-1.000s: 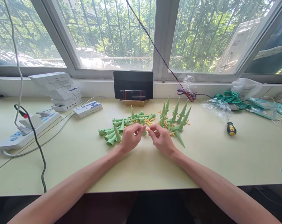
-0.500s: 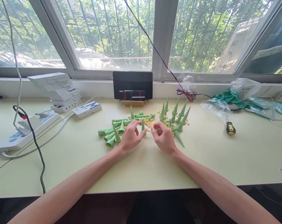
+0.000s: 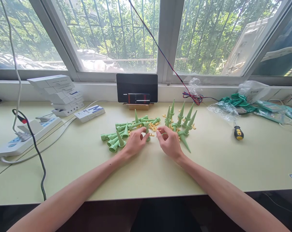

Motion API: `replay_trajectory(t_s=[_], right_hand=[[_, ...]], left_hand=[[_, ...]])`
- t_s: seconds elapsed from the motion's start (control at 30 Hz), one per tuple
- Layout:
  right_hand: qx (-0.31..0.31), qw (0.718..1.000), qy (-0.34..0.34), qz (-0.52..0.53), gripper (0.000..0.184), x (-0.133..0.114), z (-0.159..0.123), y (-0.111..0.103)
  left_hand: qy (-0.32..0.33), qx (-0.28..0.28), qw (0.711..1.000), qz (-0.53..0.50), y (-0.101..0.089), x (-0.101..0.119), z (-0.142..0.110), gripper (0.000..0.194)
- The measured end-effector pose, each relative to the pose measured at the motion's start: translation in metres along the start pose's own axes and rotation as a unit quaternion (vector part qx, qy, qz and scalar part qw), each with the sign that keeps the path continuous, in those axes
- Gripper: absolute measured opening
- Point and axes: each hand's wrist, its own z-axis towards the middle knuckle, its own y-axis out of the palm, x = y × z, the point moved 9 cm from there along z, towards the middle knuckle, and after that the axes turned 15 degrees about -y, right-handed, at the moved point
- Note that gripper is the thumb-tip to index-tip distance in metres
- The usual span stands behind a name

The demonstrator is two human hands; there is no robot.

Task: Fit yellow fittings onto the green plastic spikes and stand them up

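Note:
My left hand holds a green plastic watering spike upright between thumb and fingers, its tip pointing up. From the spike's right side a small yellow valve sticks out. Just right of it, a small gap away, my right hand is curled with thumb and fingertips close together; whether a small piece is between them I cannot make out. Loose yellow valves lie behind the hands. Left of my left hand are several green spikes, lying or standing. More spikes with yellow valves stand beyond my right hand.
A dark tablet with a phone before it stands at the back. Stacked white boxes and a power strip are on the left. A screwdriver and plastic bags lie on the right.
My left hand and the green spike have shifted slightly left and down. The gap between the yellow valve and my right fingertips has grown a little; the right hand barely moved.

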Motion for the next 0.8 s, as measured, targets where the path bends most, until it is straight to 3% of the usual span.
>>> replay_trajectory(t_s=[0.33,0.8], right_hand=[[-0.007,1.000,0.002,-0.003,0.020,0.003,0.000,0.002],[-0.033,0.999,0.016,0.020,0.020,0.005,-0.001,0.007]], left_hand=[[-0.062,-0.002,0.986,-0.154,-0.010,-0.009,0.007,0.024],[-0.096,-0.021,0.975,-0.200,-0.009,-0.012,0.004,0.035]])
